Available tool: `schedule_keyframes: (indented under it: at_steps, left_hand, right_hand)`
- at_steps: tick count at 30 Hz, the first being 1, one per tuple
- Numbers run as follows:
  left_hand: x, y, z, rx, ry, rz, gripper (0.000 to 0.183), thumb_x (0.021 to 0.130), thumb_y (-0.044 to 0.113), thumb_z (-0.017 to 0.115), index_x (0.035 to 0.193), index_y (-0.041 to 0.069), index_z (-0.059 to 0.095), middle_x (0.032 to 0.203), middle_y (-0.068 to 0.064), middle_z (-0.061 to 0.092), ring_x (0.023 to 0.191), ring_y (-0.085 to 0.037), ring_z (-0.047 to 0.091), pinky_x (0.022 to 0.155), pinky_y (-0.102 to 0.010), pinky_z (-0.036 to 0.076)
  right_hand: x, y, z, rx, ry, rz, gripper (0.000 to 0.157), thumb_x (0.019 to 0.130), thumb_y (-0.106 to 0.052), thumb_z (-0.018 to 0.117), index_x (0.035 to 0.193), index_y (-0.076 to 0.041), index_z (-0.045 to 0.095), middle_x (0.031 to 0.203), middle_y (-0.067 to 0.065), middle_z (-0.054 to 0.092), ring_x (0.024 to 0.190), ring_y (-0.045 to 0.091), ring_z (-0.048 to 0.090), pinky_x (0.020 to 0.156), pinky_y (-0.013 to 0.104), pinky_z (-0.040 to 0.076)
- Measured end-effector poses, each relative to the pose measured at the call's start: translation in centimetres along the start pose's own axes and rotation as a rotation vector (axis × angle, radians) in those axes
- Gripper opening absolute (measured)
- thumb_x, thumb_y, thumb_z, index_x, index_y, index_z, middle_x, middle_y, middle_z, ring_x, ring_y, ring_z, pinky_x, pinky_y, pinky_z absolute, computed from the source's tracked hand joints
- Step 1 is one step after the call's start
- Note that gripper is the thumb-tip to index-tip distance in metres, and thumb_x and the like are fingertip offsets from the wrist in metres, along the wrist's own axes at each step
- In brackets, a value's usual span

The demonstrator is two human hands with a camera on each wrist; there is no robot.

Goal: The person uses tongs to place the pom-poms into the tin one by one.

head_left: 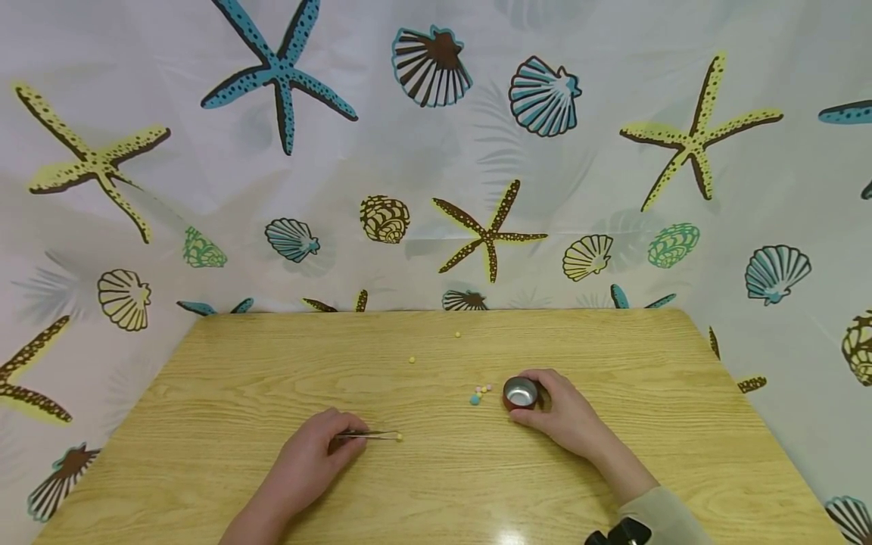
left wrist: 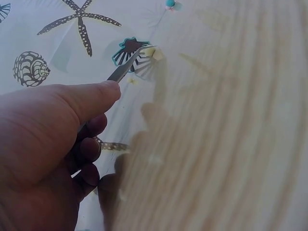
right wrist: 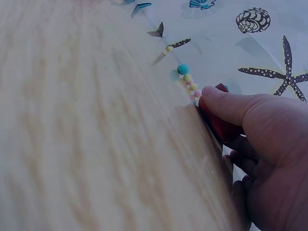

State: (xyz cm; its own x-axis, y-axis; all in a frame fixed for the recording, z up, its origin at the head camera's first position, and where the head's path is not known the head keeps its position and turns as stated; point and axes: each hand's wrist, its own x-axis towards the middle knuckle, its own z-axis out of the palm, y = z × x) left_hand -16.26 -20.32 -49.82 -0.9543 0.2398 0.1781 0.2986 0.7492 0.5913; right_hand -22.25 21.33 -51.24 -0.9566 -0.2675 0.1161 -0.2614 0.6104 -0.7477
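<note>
My left hand (head_left: 316,454) pinches a pair of metal tweezers (head_left: 373,434) low over the left middle of the wooden table. A small yellow bead (head_left: 399,437) is at the tweezer tips, which point right. Further right, my right hand (head_left: 565,416) grips a small round red cup (right wrist: 219,120) with a bare silvery inside, thumb and fingers around its sides. Just left of the cup lies a little cluster with a larger blue bead (head_left: 474,400) and several small pink and yellow beads (right wrist: 193,87). The palm-side fingers of both hands are partly hidden in the head view.
Toward the back of the wooden table (head_left: 272,363) lie two loose yellow beads, a nearer bead (head_left: 412,360) and a farther bead (head_left: 458,334). A white curtain (head_left: 422,166) printed with shells and starfish borders the table at the back and both sides.
</note>
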Motion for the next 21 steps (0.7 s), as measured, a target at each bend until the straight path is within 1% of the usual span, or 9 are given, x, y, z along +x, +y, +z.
schedule_keyframes:
  at_steps: [6,10,12,16,21]
  left_hand:
    - [-0.2,0.0,-0.1,-0.005,0.008,-0.008,0.016,0.099,0.012,0.084,0.101,0.027,0.08,0.089,0.015,0.062,0.082,-0.009,0.052,0.076,-0.031,0.047]
    - [-0.1,0.0,-0.1,-0.005,0.001,-0.022,0.014,0.101,0.013,0.082,0.103,0.027,0.08,0.091,0.014,0.063,0.083,-0.01,0.052,0.076,-0.032,0.047]
    - [0.0,0.1,-0.1,-0.002,0.01,-0.021,0.014,0.101,0.013,0.082,0.104,0.027,0.08,0.092,0.014,0.064,0.083,-0.01,0.052,0.076,-0.032,0.047]
    - [0.2,0.4,0.1,0.012,0.052,0.011,0.016,0.1,0.012,0.083,0.105,0.027,0.081,0.092,0.015,0.064,0.082,-0.01,0.052,0.075,-0.031,0.047]
    - [0.8,1.3,0.1,0.024,0.107,0.068,0.015,0.1,0.012,0.083,0.106,0.026,0.081,0.092,0.016,0.064,0.081,-0.008,0.053,0.073,-0.032,0.047]
  right_hand:
    - [0.0,-0.1,0.1,-0.001,0.001,0.0,0.063,0.096,-0.035,0.091,0.146,-0.008,0.065,0.143,0.012,0.065,0.138,0.037,0.058,0.116,0.061,0.043]
    - [0.0,0.0,0.1,-0.006,-0.002,0.007,0.064,0.096,-0.034,0.091,0.147,-0.008,0.064,0.144,0.013,0.065,0.138,0.037,0.058,0.117,0.06,0.043]
    - [0.0,0.0,0.2,-0.005,-0.002,0.013,0.064,0.095,-0.033,0.091,0.147,-0.008,0.064,0.144,0.012,0.065,0.139,0.037,0.058,0.117,0.06,0.043]
    - [-0.1,-0.2,0.0,-0.008,0.001,0.014,0.063,0.096,-0.033,0.091,0.147,-0.008,0.064,0.144,0.013,0.065,0.138,0.037,0.058,0.116,0.061,0.043]
    - [-0.2,-0.4,-0.1,-0.012,0.002,0.018,0.063,0.096,-0.035,0.09,0.147,-0.008,0.065,0.143,0.012,0.065,0.138,0.037,0.058,0.116,0.061,0.043]
